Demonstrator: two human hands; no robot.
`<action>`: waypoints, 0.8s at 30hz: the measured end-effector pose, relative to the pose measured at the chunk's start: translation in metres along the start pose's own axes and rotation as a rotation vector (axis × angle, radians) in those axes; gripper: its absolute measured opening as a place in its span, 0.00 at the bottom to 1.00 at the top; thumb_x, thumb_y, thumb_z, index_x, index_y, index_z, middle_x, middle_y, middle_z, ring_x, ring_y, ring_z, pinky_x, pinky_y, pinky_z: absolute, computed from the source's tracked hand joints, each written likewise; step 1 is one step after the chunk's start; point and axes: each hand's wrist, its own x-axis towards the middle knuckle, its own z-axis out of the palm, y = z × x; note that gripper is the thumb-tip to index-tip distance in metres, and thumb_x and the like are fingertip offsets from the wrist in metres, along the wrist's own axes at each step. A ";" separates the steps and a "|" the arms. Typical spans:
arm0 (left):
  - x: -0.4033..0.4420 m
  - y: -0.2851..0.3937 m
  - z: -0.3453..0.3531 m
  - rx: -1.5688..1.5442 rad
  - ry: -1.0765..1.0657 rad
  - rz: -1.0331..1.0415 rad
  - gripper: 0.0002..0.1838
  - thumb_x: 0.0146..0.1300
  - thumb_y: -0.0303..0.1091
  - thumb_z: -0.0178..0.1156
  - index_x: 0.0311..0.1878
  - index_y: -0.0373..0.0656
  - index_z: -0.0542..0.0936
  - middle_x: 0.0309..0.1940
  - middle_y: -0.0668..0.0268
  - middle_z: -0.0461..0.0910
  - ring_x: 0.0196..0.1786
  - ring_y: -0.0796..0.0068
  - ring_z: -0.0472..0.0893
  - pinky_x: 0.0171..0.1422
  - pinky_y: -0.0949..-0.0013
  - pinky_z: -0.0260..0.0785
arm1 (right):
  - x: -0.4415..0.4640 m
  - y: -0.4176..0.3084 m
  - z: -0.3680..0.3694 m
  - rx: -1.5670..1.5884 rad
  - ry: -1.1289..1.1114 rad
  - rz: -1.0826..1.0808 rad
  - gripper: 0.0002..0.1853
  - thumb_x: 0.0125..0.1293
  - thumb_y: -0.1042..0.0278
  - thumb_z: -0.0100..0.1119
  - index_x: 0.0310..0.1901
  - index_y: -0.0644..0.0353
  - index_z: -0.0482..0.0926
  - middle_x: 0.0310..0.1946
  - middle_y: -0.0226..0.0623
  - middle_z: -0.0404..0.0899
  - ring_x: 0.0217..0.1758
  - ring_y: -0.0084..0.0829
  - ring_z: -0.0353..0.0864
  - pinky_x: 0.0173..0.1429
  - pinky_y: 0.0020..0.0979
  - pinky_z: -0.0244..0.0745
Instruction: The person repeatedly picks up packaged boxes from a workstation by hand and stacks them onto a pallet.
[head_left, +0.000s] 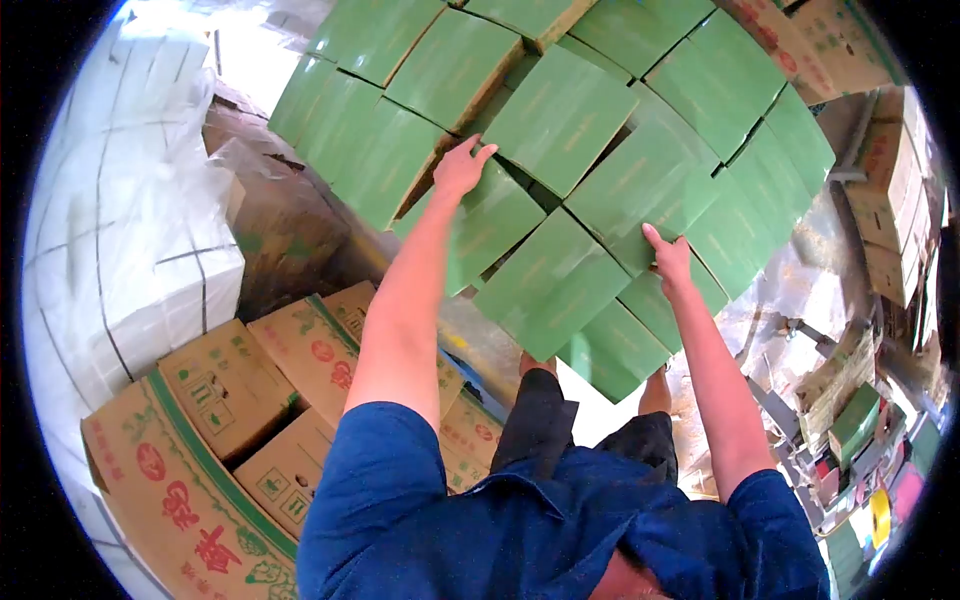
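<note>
Green cardboard boxes (560, 120) stand stacked in a large block before me. At the gap between several of them is my left hand (463, 170), its fingers apart and touching a box edge. Lower right, my right hand (672, 264) rests against the near edge of another green box (645, 185), thumb stretched out over its surface; some of its fingers are bent and partly hidden. Between the two arms a lower green box (550, 285) juts toward me. Narrow dark gaps separate some boxes, and several sit at uneven levels.
Brown cartons with red and green print (180, 480) are piled at lower left. Behind them stands a plastic-wrapped white stack (130, 230). More brown cartons (890, 200) stand at right, above a heap of mixed flattened boxes and scraps (850, 450).
</note>
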 end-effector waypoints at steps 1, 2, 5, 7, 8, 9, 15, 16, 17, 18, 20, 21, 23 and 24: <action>0.000 -0.002 0.002 -0.025 0.028 0.026 0.36 0.62 0.69 0.49 0.66 0.57 0.72 0.60 0.56 0.76 0.62 0.55 0.74 0.64 0.56 0.66 | 0.002 -0.002 0.001 0.008 0.007 0.028 0.37 0.53 0.50 0.73 0.58 0.65 0.69 0.49 0.41 0.78 0.48 0.35 0.79 0.46 0.40 0.78; 0.003 -0.010 0.006 -0.027 0.023 0.034 0.36 0.62 0.69 0.49 0.66 0.57 0.72 0.60 0.56 0.76 0.62 0.55 0.74 0.64 0.56 0.66 | 0.003 -0.002 -0.001 0.020 0.023 0.059 0.36 0.52 0.51 0.74 0.55 0.68 0.71 0.46 0.42 0.80 0.44 0.34 0.80 0.45 0.36 0.77; 0.014 -0.029 0.017 -0.181 0.054 0.054 0.37 0.63 0.66 0.51 0.69 0.55 0.68 0.60 0.54 0.75 0.63 0.52 0.73 0.66 0.56 0.64 | -0.007 -0.021 -0.008 -0.100 0.018 0.143 0.33 0.51 0.51 0.75 0.50 0.70 0.74 0.42 0.43 0.81 0.40 0.34 0.81 0.41 0.35 0.78; 0.014 -0.031 0.017 -0.201 0.083 0.125 0.38 0.63 0.64 0.53 0.70 0.52 0.66 0.60 0.52 0.75 0.64 0.51 0.72 0.67 0.56 0.63 | 0.035 0.029 -0.008 -0.078 0.016 -0.023 0.35 0.51 0.51 0.75 0.52 0.69 0.74 0.40 0.45 0.82 0.36 0.36 0.82 0.36 0.36 0.78; 0.012 -0.034 0.020 -0.202 0.099 0.157 0.38 0.63 0.63 0.53 0.71 0.51 0.65 0.61 0.51 0.74 0.64 0.51 0.71 0.68 0.57 0.62 | 0.022 0.021 -0.007 -0.071 0.043 -0.010 0.35 0.51 0.51 0.75 0.52 0.69 0.74 0.40 0.45 0.82 0.36 0.36 0.82 0.36 0.36 0.78; 0.006 -0.029 0.018 -0.276 0.127 0.215 0.37 0.63 0.61 0.55 0.71 0.51 0.65 0.61 0.51 0.73 0.65 0.52 0.71 0.68 0.58 0.62 | 0.004 0.001 -0.005 -0.074 0.040 0.056 0.36 0.50 0.51 0.75 0.54 0.69 0.73 0.43 0.46 0.81 0.40 0.37 0.82 0.41 0.37 0.78; 0.010 0.012 0.009 -0.333 -0.016 0.261 0.36 0.64 0.49 0.61 0.70 0.41 0.64 0.65 0.52 0.70 0.67 0.57 0.70 0.69 0.63 0.61 | 0.014 0.017 -0.002 -0.077 0.067 -0.169 0.38 0.50 0.49 0.74 0.57 0.67 0.73 0.47 0.49 0.82 0.50 0.42 0.82 0.56 0.38 0.76; 0.015 0.006 0.011 -0.347 -0.015 0.249 0.37 0.64 0.49 0.62 0.70 0.39 0.64 0.65 0.53 0.70 0.66 0.59 0.70 0.69 0.63 0.61 | 0.012 0.014 0.001 -0.143 0.071 -0.184 0.37 0.50 0.47 0.73 0.54 0.67 0.75 0.46 0.50 0.82 0.50 0.43 0.82 0.56 0.39 0.76; 0.027 -0.008 0.017 -0.352 -0.009 0.280 0.37 0.64 0.49 0.62 0.70 0.38 0.64 0.66 0.52 0.69 0.66 0.58 0.70 0.70 0.63 0.60 | 0.009 0.011 -0.001 -0.207 0.088 -0.193 0.36 0.50 0.44 0.72 0.52 0.68 0.76 0.45 0.52 0.82 0.50 0.43 0.82 0.55 0.40 0.76; 0.033 -0.018 0.021 -0.360 -0.011 0.314 0.37 0.64 0.48 0.62 0.69 0.37 0.64 0.66 0.51 0.69 0.66 0.58 0.70 0.70 0.63 0.60 | 0.008 0.010 -0.003 -0.240 0.005 -0.088 0.37 0.51 0.41 0.70 0.51 0.68 0.77 0.44 0.52 0.82 0.49 0.44 0.82 0.54 0.41 0.76; -0.010 0.019 0.000 -0.216 0.064 0.446 0.33 0.64 0.43 0.61 0.68 0.36 0.66 0.65 0.49 0.69 0.66 0.55 0.69 0.71 0.61 0.59 | -0.002 0.022 -0.003 -0.307 0.151 -0.148 0.39 0.52 0.37 0.66 0.52 0.69 0.74 0.44 0.53 0.82 0.49 0.46 0.82 0.53 0.44 0.76; -0.009 0.016 0.005 -0.206 0.137 0.478 0.30 0.63 0.40 0.59 0.66 0.36 0.68 0.64 0.49 0.70 0.66 0.54 0.69 0.71 0.60 0.59 | -0.035 0.006 -0.024 -0.213 0.110 -0.099 0.41 0.55 0.39 0.65 0.56 0.71 0.70 0.48 0.55 0.80 0.52 0.47 0.80 0.55 0.46 0.75; -0.047 0.056 0.005 -0.131 0.294 0.470 0.28 0.64 0.36 0.59 0.65 0.33 0.69 0.62 0.49 0.72 0.64 0.53 0.71 0.69 0.60 0.61 | -0.032 0.068 -0.022 -0.197 0.284 -0.255 0.42 0.57 0.42 0.64 0.66 0.64 0.66 0.60 0.55 0.73 0.57 0.48 0.77 0.63 0.41 0.70; -0.070 0.079 0.010 -0.172 0.262 0.526 0.27 0.64 0.35 0.58 0.64 0.33 0.69 0.61 0.49 0.73 0.63 0.54 0.72 0.68 0.60 0.62 | -0.063 0.073 -0.053 -0.031 0.184 -0.289 0.40 0.58 0.48 0.66 0.67 0.65 0.65 0.61 0.53 0.72 0.57 0.45 0.78 0.63 0.39 0.71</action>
